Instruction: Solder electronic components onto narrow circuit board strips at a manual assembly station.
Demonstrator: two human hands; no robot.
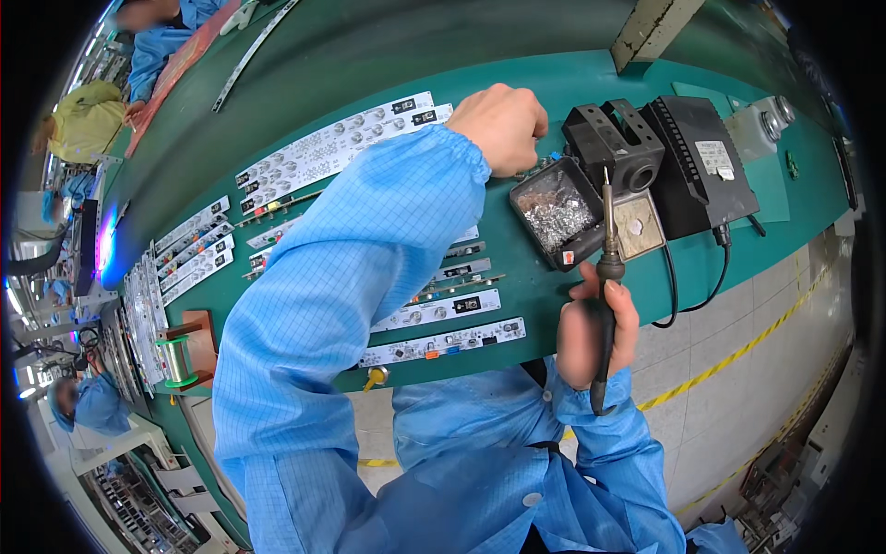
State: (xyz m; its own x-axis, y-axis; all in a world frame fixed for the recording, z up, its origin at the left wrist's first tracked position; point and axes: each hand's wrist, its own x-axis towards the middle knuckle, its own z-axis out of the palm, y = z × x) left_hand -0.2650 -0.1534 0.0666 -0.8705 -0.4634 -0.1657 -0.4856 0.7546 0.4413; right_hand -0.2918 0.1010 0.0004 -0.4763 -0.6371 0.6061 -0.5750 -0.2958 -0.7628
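Green bench mat (554, 92) spans the view, with grey floor tiles (738, 388) and a yellow line (729, 355) beyond its near edge. Right hand (595, 332) is clenched around the handle of a soldering iron (606, 268), held upright with its tip pointing toward the black stand (614, 143). Left hand (498, 125), at the end of a blue sleeve (351, 277), is closed at the rim of a black tray (558, 217) of solder scraps; what its fingers pinch cannot be told. Soldering station (701, 166) sits just right of the stand. White LED boards (443, 342) lie in rows under and left of the sleeve. A solder spool (175, 360) stands at the far left. Other workers in blue (157, 46) sit along the bench.
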